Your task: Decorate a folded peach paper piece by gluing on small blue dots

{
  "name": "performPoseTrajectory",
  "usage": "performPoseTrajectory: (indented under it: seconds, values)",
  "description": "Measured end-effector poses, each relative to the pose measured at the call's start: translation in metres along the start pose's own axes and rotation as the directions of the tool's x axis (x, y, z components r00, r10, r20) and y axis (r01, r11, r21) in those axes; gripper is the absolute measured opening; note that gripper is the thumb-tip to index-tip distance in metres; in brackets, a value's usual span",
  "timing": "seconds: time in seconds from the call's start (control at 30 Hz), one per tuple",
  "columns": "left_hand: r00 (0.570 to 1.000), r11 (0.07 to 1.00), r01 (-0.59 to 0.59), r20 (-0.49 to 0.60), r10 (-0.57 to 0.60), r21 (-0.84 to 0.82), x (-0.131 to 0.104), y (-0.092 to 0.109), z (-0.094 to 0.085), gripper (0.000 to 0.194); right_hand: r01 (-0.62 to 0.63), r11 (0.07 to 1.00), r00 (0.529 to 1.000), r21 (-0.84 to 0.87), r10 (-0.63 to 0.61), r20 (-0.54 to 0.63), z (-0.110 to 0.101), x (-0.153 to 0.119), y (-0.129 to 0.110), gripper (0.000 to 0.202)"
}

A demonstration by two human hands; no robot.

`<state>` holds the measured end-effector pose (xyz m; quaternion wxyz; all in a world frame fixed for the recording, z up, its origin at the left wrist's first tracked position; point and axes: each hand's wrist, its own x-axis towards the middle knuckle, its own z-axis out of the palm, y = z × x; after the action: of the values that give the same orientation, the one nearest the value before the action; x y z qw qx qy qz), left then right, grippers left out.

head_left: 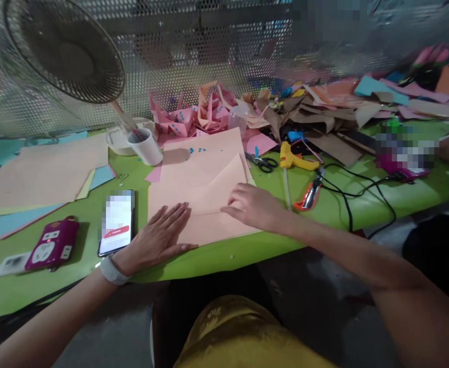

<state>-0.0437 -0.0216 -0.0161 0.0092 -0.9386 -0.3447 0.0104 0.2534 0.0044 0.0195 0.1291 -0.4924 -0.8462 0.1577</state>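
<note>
A peach paper sheet point(199, 174) lies in front of me, with a folded flap point(224, 181) raised in a slanting peak on its right side. My left hand point(159, 237) rests flat on the lower left of the paper, fingers stretched out. My right hand point(249, 207) is closed at the flap's lower right, its thumb and fingers pinching the paper near the crease. Small blue dots point(197, 150) sit on the upper part of the sheet. Black-handled scissors point(266, 163) lie just beyond the paper's right edge.
A yellow glue gun point(295, 158), a red box cutter point(309, 197) and black cables lie at right. Left are a phone point(117, 222), a purple power strip point(53, 243), stacked paper point(44, 171), a white cup point(148, 148) and a fan point(67, 51). Paper scraps point(316, 110) line the back.
</note>
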Motion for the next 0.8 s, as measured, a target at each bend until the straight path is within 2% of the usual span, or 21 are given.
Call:
performPoseTrajectory:
  seconds: [0.03,0.07,0.13,0.2,0.3,0.43,0.57,0.73,0.8]
  values:
    - [1.000,1.000,-0.006,0.003,0.006,0.006,0.000,0.000,0.000,0.084,-0.064,0.993,0.996,0.097,0.058,0.063,-0.003,0.012,-0.006,0.047]
    - [1.000,1.000,-0.010,0.005,0.010,0.014,0.000,0.000,0.000,0.084,-0.114,0.970,0.975,0.215,0.068,0.210,-0.004,0.024,-0.011,0.047]
    - [1.000,0.999,-0.016,0.007,0.016,0.036,-0.001,0.000,0.000,0.085,-0.260,0.889,0.882,0.377,0.060,0.468,0.002,0.046,-0.020,0.044]
    - [1.000,0.998,-0.019,0.002,0.019,0.055,0.000,0.000,0.001,0.085,-0.351,0.846,0.822,0.402,0.073,0.566,0.014,0.063,-0.025,0.039]
    - [1.000,0.998,-0.016,-0.019,0.017,0.057,0.001,0.000,0.003,0.085,-0.386,0.837,0.784,0.388,0.075,0.616,0.026,0.073,-0.027,0.039]
    - [0.999,0.999,-0.015,-0.034,0.017,0.037,0.001,0.000,0.002,0.084,-0.425,0.824,0.752,0.374,0.091,0.653,0.022,0.066,-0.015,0.042]
    - [0.999,1.000,-0.023,-0.022,0.023,0.018,0.002,0.000,0.000,0.085,-0.489,0.793,0.723,0.363,0.135,0.678,0.009,0.048,0.016,0.040]
    - [0.999,1.000,-0.024,-0.035,0.025,0.019,0.002,-0.002,0.001,0.086,-0.611,0.732,0.668,0.300,0.274,0.692,-0.008,0.019,0.059,0.041]
    - [0.999,0.999,-0.025,-0.023,0.026,0.029,0.002,-0.003,0.002,0.086,-0.631,0.721,0.667,0.286,0.315,0.675,-0.014,0.009,0.070,0.042]
